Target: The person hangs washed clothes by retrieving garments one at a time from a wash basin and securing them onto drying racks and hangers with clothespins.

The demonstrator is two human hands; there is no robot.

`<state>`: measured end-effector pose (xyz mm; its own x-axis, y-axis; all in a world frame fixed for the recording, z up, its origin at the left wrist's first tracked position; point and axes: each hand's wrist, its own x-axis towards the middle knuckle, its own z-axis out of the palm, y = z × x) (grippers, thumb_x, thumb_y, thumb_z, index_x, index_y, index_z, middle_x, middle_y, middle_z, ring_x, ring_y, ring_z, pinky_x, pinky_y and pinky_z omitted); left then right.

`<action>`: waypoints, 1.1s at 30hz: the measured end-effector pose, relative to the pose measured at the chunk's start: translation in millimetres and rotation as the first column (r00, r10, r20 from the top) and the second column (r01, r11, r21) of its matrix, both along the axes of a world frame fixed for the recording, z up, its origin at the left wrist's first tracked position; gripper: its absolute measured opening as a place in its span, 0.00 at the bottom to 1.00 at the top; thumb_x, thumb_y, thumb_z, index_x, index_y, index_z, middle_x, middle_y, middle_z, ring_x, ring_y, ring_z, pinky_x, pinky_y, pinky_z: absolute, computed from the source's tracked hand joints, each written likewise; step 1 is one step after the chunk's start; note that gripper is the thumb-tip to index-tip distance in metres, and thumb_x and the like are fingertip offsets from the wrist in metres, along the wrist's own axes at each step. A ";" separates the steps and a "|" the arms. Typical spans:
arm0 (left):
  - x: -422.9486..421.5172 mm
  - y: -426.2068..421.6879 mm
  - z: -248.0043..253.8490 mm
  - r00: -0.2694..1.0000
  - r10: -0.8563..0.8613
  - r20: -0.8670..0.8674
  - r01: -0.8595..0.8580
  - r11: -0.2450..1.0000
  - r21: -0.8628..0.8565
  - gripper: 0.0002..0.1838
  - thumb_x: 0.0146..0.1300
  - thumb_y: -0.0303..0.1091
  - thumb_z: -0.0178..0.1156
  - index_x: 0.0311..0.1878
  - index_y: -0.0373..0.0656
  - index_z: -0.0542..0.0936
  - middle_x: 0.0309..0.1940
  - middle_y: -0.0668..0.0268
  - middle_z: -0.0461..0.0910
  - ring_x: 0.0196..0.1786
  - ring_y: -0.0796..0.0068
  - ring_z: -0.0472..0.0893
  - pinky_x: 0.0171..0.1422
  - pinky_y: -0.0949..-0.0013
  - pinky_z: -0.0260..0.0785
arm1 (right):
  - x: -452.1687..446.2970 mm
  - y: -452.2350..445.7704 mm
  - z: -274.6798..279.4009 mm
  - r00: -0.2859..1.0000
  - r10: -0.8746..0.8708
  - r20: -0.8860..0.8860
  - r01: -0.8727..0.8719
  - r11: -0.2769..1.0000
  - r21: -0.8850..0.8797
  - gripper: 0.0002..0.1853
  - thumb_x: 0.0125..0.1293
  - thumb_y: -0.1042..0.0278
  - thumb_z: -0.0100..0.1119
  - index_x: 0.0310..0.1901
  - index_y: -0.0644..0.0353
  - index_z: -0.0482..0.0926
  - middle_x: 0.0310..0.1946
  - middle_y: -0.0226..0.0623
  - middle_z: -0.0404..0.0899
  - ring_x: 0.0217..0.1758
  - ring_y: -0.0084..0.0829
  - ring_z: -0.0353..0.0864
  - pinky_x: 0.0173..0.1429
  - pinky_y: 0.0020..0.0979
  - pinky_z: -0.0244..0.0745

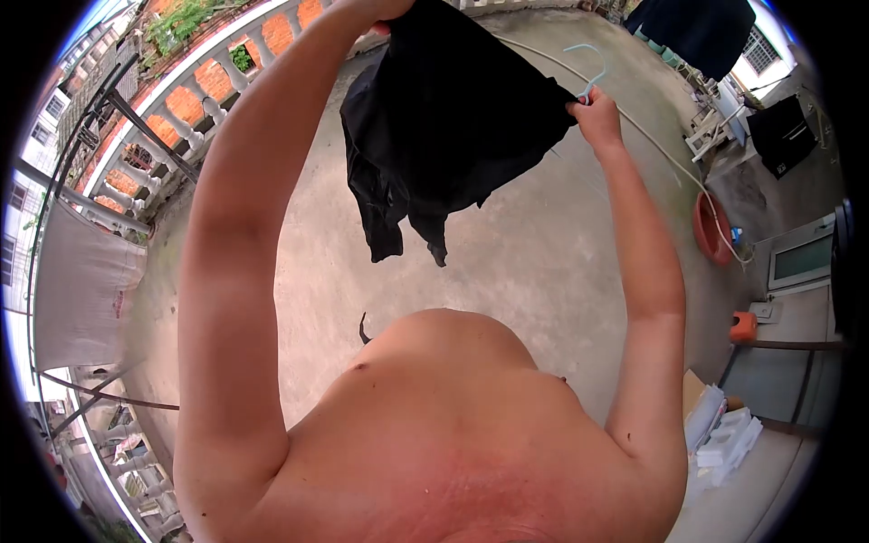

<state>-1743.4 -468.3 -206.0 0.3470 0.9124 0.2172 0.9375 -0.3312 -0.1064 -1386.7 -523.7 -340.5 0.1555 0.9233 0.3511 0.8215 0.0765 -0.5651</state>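
A black garment hangs stretched between my two raised hands, its lower folds dangling loose over the concrete floor; its exact kind cannot be made out. My left hand is closed on its upper left edge at the top of the view, partly cut off by the frame. My right hand pinches the right corner of the cloth together with a light blue hanger. The hanger's hook sticks up above that hand, while the cloth hides most of the rest.
A white balustrade runs along the left and back. Dark clothes hang at the upper right. A pale hose crosses the concrete floor to a reddish basin. White foam pieces lie at the lower right.
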 end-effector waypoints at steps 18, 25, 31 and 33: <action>58.1 22.9 40.6 0.901 0.194 0.388 -0.099 0.963 -0.252 0.09 0.55 0.35 0.57 0.25 0.42 0.81 0.26 0.60 0.81 0.27 0.68 0.80 0.29 0.62 0.72 | -40.7 -103.7 141.6 -0.079 0.587 -0.806 0.185 0.803 0.566 0.16 0.59 0.64 0.54 0.21 0.55 0.58 0.15 0.27 0.57 0.17 0.20 0.53 0.22 0.25 0.50; 81.4 26.3 27.8 0.646 0.226 0.729 0.038 0.944 -0.327 0.09 0.54 0.35 0.59 0.24 0.41 0.80 0.25 0.60 0.80 0.25 0.67 0.79 0.26 0.58 0.70 | -75.9 -120.2 134.0 -0.060 0.657 -0.751 0.199 0.745 0.636 0.15 0.58 0.65 0.53 0.21 0.53 0.57 0.17 0.27 0.56 0.19 0.22 0.52 0.23 0.26 0.49; 92.9 42.1 9.0 0.560 0.165 0.812 0.128 0.951 -0.282 0.08 0.50 0.35 0.62 0.22 0.43 0.78 0.23 0.62 0.78 0.23 0.67 0.78 0.25 0.58 0.69 | -86.8 -118.4 128.5 -0.003 0.609 -0.793 0.251 0.768 0.589 0.15 0.62 0.63 0.52 0.23 0.54 0.58 0.17 0.27 0.58 0.20 0.22 0.55 0.24 0.26 0.51; 96.6 60.8 0.7 0.607 0.123 0.785 0.149 0.953 -0.264 0.07 0.49 0.34 0.62 0.19 0.45 0.77 0.22 0.65 0.78 0.22 0.68 0.78 0.26 0.62 0.69 | -79.4 -125.6 133.6 0.044 0.666 -0.745 0.278 0.708 0.650 0.15 0.62 0.64 0.52 0.22 0.54 0.58 0.17 0.27 0.58 0.20 0.22 0.55 0.24 0.26 0.52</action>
